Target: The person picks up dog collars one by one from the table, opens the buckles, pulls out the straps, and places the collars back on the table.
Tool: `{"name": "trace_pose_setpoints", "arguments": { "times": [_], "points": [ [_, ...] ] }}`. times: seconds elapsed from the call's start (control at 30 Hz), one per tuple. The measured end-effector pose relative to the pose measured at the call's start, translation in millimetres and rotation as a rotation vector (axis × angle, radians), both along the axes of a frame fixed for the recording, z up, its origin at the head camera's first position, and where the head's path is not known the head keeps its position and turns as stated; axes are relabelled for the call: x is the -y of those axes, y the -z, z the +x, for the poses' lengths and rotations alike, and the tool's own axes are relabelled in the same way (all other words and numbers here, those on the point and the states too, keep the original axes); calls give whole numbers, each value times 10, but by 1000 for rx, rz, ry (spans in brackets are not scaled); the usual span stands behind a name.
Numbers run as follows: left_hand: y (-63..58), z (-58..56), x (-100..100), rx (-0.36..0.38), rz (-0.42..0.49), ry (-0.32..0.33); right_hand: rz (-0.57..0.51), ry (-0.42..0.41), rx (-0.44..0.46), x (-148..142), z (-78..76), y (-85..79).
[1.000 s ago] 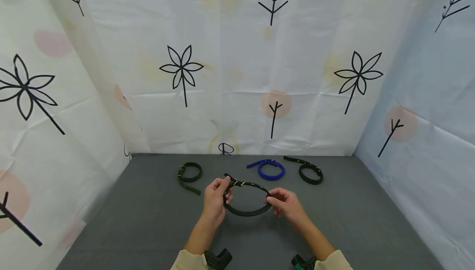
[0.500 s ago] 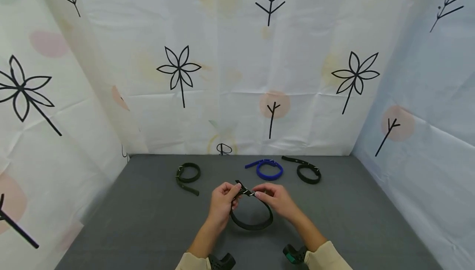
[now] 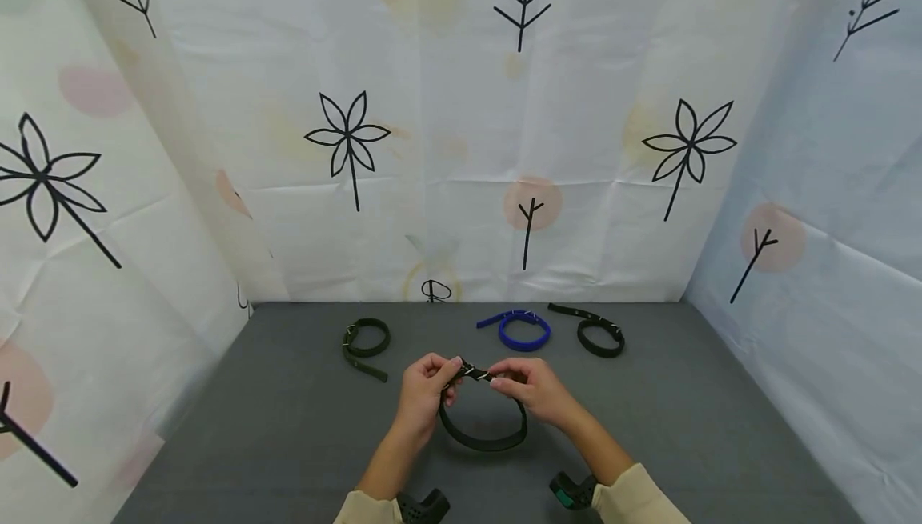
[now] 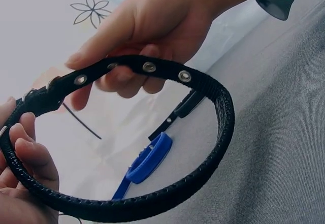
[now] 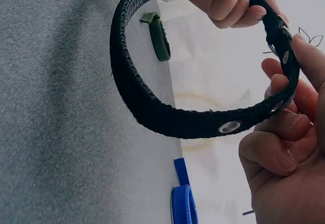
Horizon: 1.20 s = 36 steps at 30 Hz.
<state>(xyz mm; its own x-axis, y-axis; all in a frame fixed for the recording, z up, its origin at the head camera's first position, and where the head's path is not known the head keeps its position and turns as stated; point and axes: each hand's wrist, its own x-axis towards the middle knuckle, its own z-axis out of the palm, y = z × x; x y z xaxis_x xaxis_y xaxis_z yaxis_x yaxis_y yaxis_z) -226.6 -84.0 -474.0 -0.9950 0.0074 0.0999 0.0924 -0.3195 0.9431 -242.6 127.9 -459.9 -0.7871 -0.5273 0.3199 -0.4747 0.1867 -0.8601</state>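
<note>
A black pet collar (image 3: 484, 447), buckled into a loop, is held up above the grey table. My left hand (image 3: 422, 396) pinches it at the left, near the metal buckle and the strap's end. Just right of the buckle, my right hand (image 3: 539, 390) pinches the strap between thumb and fingers. In the left wrist view, the collar (image 4: 147, 206) shows metal eyelets along its upper strap, while the lower part of the loop hangs free. From the right wrist, the collar (image 5: 152, 113) has stitched edges, and fingers cover part of the buckle area.
Behind the hands on the table (image 3: 288, 428) lie a green collar (image 3: 369, 353) at left, a blue collar (image 3: 526, 345), and another black collar (image 3: 601, 354) at right, each coiled with a loose tail. A patterned white cloth (image 3: 461, 140) walls the back and sides.
My right hand has moved left from the loop's right side to a spot beside the buckle. The loop's lower part now hangs further down. My left hand still grips near the buckle.
</note>
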Motion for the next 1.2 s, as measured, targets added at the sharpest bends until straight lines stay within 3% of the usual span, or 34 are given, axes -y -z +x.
{"name": "trace_pose_setpoints", "arguments": {
  "times": [0.2,0.3,0.4,0.53,0.67,0.77,0.9,1.2],
  "points": [
    [13,-18,86,2,45,16,2,-7,68,-108,17,14],
    [6,-37,173,6,28,81,-9,-4,101,-188,28,30],
    [4,-60,299,-9,-48,219,-33,-3,126,-273,47,45],
    [32,-87,493,-89,-127,448,-92,17,181,-376,67,68],
    [55,-88,655,-167,-72,646,-234,95,279,-443,70,65],
    [53,-78,741,-211,5,716,-371,158,320,-476,66,50],
    [32,-61,822,-247,60,665,-498,222,298,-535,61,28],
    [-21,-19,939,-306,53,351,-735,412,263,-752,72,15]
  ]
}}
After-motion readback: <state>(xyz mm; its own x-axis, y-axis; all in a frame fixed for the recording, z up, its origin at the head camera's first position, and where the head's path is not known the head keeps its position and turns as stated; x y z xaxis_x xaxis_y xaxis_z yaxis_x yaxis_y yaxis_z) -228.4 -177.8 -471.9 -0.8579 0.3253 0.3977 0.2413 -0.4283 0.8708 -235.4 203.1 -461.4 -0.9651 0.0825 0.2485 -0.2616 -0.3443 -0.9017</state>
